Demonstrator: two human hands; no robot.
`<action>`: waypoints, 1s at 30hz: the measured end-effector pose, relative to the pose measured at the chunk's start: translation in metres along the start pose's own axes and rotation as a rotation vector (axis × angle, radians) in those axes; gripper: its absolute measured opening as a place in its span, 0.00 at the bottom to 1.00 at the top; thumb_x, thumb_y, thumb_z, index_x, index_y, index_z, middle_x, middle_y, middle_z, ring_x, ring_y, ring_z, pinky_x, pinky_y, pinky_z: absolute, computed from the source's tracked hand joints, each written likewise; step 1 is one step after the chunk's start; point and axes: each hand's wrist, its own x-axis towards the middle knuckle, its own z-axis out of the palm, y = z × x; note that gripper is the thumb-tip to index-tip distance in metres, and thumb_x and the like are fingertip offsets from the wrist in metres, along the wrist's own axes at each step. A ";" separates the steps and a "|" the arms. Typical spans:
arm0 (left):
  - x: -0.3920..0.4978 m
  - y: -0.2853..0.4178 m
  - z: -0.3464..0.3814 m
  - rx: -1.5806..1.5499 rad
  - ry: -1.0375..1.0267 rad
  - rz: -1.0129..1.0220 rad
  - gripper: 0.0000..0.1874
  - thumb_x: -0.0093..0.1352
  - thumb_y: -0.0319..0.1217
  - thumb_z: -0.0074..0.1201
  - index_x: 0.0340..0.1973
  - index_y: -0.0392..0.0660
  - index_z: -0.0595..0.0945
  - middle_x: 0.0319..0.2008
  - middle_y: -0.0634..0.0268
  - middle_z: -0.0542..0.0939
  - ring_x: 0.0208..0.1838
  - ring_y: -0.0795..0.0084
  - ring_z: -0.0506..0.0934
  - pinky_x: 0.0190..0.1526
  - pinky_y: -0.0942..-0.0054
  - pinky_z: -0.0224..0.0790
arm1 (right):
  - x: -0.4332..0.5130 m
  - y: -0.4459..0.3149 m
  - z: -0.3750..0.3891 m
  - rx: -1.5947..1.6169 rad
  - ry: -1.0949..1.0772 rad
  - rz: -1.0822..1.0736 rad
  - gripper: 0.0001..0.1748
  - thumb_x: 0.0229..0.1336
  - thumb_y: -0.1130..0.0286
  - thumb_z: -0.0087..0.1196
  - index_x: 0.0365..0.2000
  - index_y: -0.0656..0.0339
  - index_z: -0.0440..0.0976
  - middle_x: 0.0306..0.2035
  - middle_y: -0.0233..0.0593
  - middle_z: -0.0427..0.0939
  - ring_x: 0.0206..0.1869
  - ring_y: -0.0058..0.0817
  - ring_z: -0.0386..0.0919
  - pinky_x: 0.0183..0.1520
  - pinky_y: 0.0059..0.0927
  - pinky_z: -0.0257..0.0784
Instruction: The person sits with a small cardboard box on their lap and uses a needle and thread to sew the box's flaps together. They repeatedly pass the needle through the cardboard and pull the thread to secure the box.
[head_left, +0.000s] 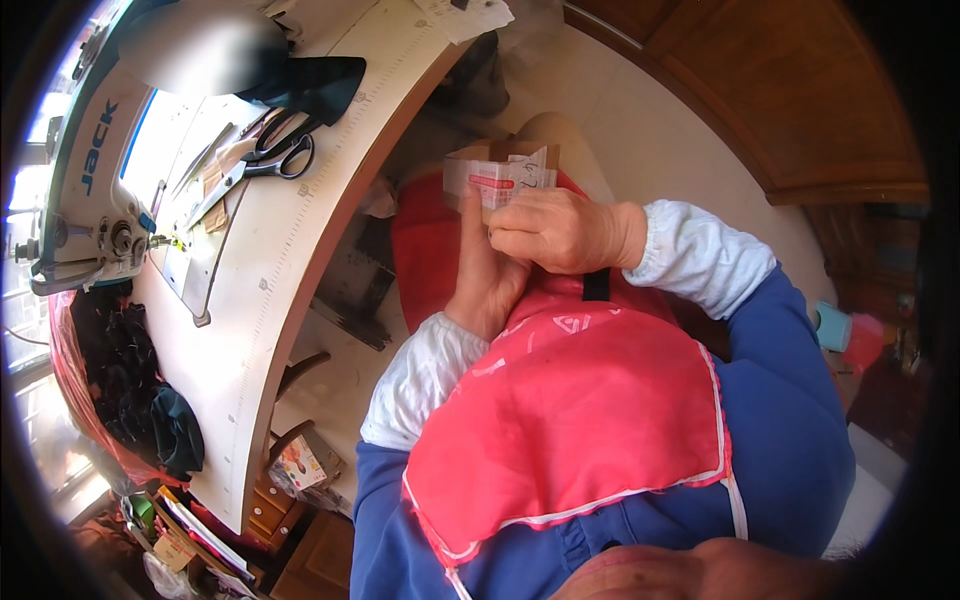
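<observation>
Over my lap, my left hand (487, 270) holds a small open-topped cardboard box (489, 176) by its near side, thumb against the wall. The box bears a printed label and handwriting. My right hand (559, 229) is curled against the box's near right side, fingers bent; what lies under those fingers is hidden. A red apron (577, 405) covers my front and thighs. Left of me stands a sewing table (247, 330) with a Jack sewing machine (101, 165). Black-handled scissors (244, 171) lie on the table beside the machine's needle area, with dark fabric (322, 86) above them.
A pink plastic bag (67, 375) of dark scraps hangs at the table's far left edge. Below it stand boxes and papers (202, 536). A wooden cabinet (787, 90) is at the upper right. The machine's pedal (352, 322) shows under the table.
</observation>
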 end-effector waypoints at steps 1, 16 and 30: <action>0.000 0.000 -0.002 -0.005 0.001 -0.008 0.32 0.79 0.60 0.43 0.56 0.43 0.77 0.52 0.58 0.81 0.57 0.65 0.79 0.63 0.62 0.73 | 0.002 -0.001 0.000 0.038 0.023 -0.003 0.07 0.52 0.75 0.57 0.33 0.61 0.74 0.32 0.37 0.74 0.32 0.36 0.77 0.37 0.35 0.76; -0.006 0.001 0.014 0.066 0.063 0.071 0.37 0.77 0.63 0.40 0.64 0.44 0.72 0.54 0.56 0.81 0.56 0.61 0.80 0.56 0.62 0.77 | -0.004 -0.025 -0.006 0.440 0.038 0.241 0.06 0.62 0.78 0.61 0.36 0.60 0.74 0.28 0.38 0.78 0.29 0.41 0.79 0.31 0.37 0.73; -0.001 0.000 0.008 0.136 0.006 0.102 0.38 0.76 0.62 0.46 0.65 0.42 0.70 0.56 0.56 0.80 0.56 0.61 0.82 0.53 0.72 0.84 | 0.032 -0.052 -0.016 0.679 0.028 0.100 0.06 0.63 0.77 0.61 0.38 0.63 0.75 0.31 0.42 0.81 0.35 0.41 0.83 0.36 0.37 0.77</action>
